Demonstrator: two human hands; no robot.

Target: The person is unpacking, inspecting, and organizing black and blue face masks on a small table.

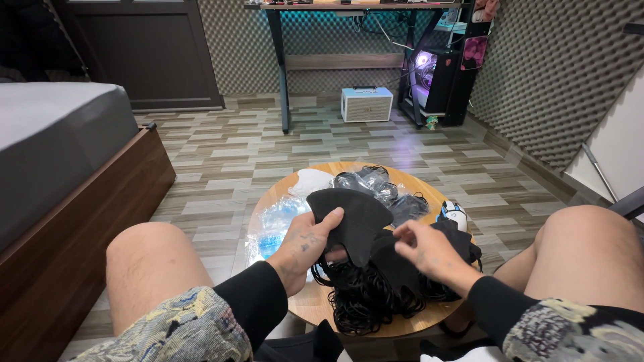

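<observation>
Masks (376, 268) piled on round table (315, 305) between knees; bed (60, 141) left; desk (349, 8) behind
</observation>
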